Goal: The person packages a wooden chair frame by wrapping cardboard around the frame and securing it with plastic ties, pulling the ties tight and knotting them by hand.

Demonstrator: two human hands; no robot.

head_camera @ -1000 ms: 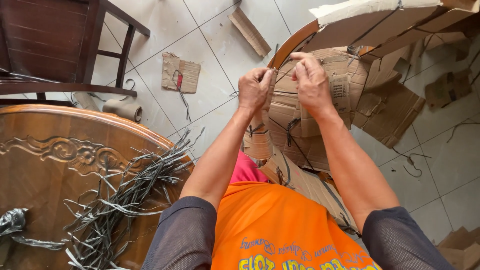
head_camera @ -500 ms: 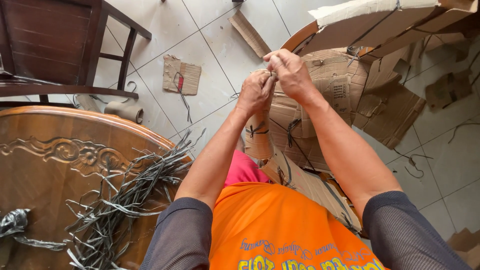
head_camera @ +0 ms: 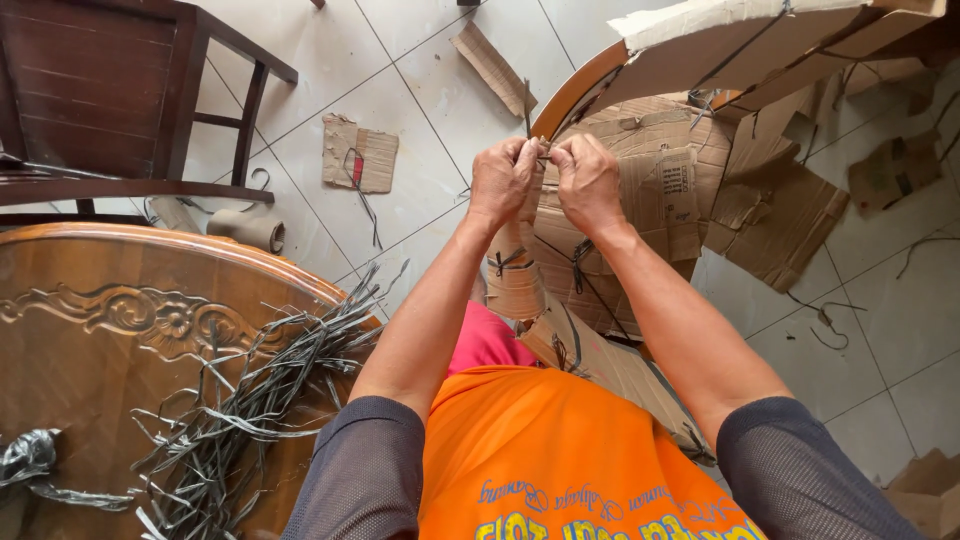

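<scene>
Brown cardboard wrapping [head_camera: 640, 200] already carries several knotted ties, while the left hand [head_camera: 505, 180] and right hand [head_camera: 588, 180] pinch a thin dark strap [head_camera: 527, 110], fingers closed, mid-knot.

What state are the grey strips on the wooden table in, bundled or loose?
Loose: the grey strips lie spread and tangled across the wooden table, ends pointing different ways.
</scene>
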